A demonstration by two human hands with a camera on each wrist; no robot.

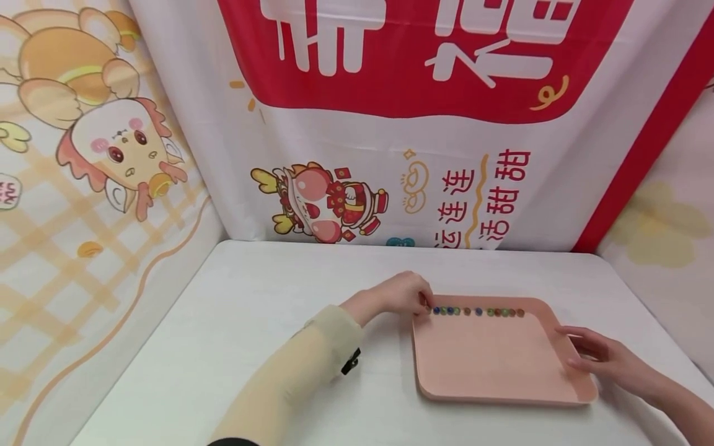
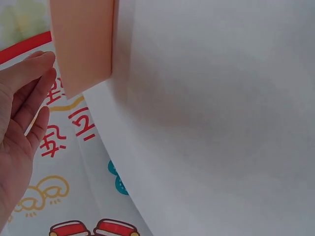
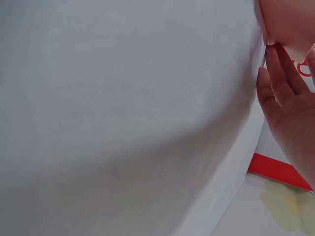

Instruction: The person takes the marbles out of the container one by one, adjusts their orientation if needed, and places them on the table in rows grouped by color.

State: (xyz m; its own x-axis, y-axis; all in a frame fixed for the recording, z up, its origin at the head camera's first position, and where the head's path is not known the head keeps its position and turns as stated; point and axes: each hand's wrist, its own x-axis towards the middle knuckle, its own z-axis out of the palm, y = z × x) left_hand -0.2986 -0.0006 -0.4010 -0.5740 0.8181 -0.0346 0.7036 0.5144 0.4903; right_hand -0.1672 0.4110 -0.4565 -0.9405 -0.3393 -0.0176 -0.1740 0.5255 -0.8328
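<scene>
A pink tray [image 1: 496, 359] lies on the white table, with a row of small glass marbles [image 1: 478, 311] in blue, green and brown along its far side. At the tray's far left corner, my left hand [image 1: 404, 292] reaches in with bent fingers and pinches a marble at the row's left end; the fingertips partly cover it. My right hand [image 1: 605, 359] holds the right rim, thumb over the edge and fingers along the outer wall. In the right wrist view, the fingers [image 3: 278, 81] touch the tray's underside edge. The left wrist view shows the tray wall [image 2: 83, 44] beside the left fingers.
The white table [image 1: 312, 272] extends left and in front of the tray. Behind it hangs a red and white printed cloth [image 1: 357, 142]. Patterned cloth [image 1: 83, 248] lines the left side. A small black clip [image 1: 351, 362] is by the left sleeve.
</scene>
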